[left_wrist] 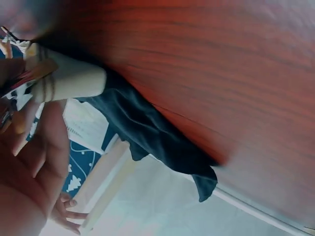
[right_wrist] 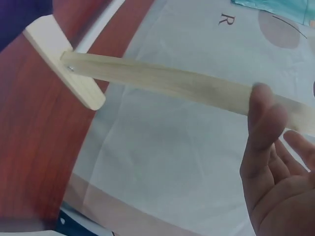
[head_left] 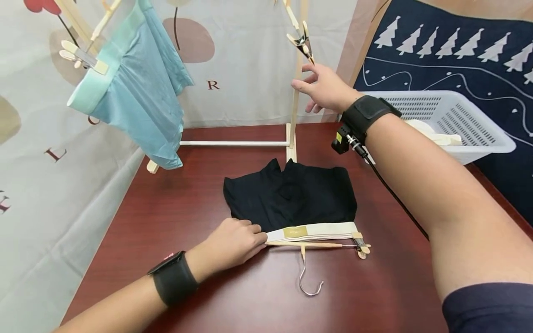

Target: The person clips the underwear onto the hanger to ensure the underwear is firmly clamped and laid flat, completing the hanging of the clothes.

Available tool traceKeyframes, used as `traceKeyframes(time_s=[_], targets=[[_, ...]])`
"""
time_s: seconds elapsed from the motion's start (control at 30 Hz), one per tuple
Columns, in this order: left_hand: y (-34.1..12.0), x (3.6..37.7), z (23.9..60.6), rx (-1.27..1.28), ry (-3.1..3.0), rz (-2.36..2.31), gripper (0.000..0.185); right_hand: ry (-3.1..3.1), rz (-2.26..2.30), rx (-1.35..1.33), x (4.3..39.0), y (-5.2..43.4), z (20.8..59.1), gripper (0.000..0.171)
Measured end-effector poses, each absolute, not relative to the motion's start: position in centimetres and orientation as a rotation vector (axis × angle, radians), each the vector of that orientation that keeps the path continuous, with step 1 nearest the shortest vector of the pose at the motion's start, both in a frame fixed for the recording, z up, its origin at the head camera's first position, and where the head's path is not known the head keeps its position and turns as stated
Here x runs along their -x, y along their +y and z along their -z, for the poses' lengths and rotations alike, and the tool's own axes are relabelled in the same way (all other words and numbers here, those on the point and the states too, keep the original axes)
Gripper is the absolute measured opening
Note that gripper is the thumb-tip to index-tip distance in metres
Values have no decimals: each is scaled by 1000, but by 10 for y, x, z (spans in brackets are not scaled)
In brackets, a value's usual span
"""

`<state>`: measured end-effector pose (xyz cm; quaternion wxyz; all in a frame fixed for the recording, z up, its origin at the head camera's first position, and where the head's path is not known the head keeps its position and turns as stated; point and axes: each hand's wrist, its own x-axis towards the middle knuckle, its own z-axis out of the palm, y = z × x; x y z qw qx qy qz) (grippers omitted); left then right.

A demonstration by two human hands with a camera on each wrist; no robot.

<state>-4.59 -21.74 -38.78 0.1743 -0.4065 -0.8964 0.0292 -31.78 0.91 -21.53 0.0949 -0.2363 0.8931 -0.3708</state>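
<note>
Black shorts (head_left: 291, 194) with a white waistband (head_left: 320, 230) lie on the table. Along the waistband lies a clip hanger (head_left: 320, 244), its metal hook toward me and its right clip (head_left: 360, 246) on the waistband's right end. My left hand (head_left: 237, 240) grips the hanger's left end; in the left wrist view a clip (left_wrist: 37, 73) sits on the waistband there, partly hidden by fingers. Raised beside the rack's right wooden post (head_left: 294, 106), my right hand (head_left: 326, 88) has loosely extended fingers and holds nothing. Hanger clips (head_left: 301, 42) hang just above its fingertips.
Light blue shorts (head_left: 141, 88) hang from another clip hanger on the rack's left side. A white bar (head_left: 237, 144) joins the rack's feet. At the right stands a white plastic basket (head_left: 479, 115) with white items inside, partly behind my right arm.
</note>
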Motion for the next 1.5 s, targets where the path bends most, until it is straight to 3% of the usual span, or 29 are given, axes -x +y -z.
traceKeyframes(time_s=[0.47,0.67,1.1,1.5], targets=[[-226,49,378,1263,-2353,97,17,2796,1046,729,332,0,210,36],[-247,49,358,1198,-2407,202,11,2797,1027,762,335,1,212,31],[-342,69,270,603,-2455,318,4,2812,1012,819,335,0,212,32],[-340,92,175,42,-2303,199,40,2860,1032,876,335,1,213,33]])
